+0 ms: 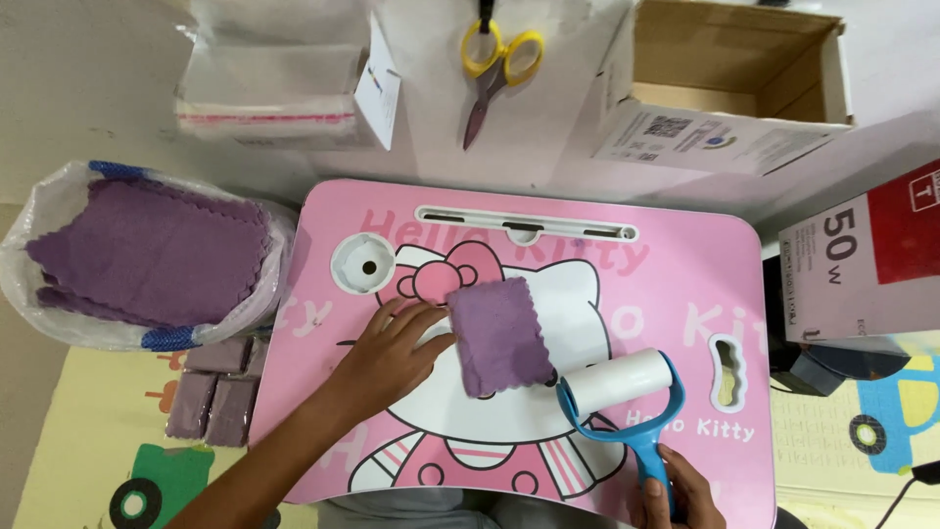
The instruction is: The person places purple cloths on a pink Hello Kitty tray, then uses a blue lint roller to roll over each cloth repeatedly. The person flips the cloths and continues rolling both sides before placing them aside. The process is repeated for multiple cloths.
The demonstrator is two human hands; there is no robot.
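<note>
Currently lint-rolling step: left hand (392,351) flat, fingers pinning small purple scallop-edged cloth (499,336) at centre of pink cartoon-print lap desk (685,284); right hand (676,495) clenched on handle of blue-framed white lint roller (624,387), roller head just beside cloth's lower right corner. Next move, judged: roll across cloth, keep it pinned flat. Counts: one cloth on desk, one roller, one yellow-handled scissors (499,64), one open cardboard box (729,83), one plastic bag of purple cloths (147,255), roughly four folded packed cloths (215,392) on floor mat.

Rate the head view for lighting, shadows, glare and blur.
Head view: even, soft light; faint shadow under the left hand on the pink lap table; no strong glare; square purple cloth and blue-handled white lint roller sharp; right hand cropped at the frame edge.
</note>
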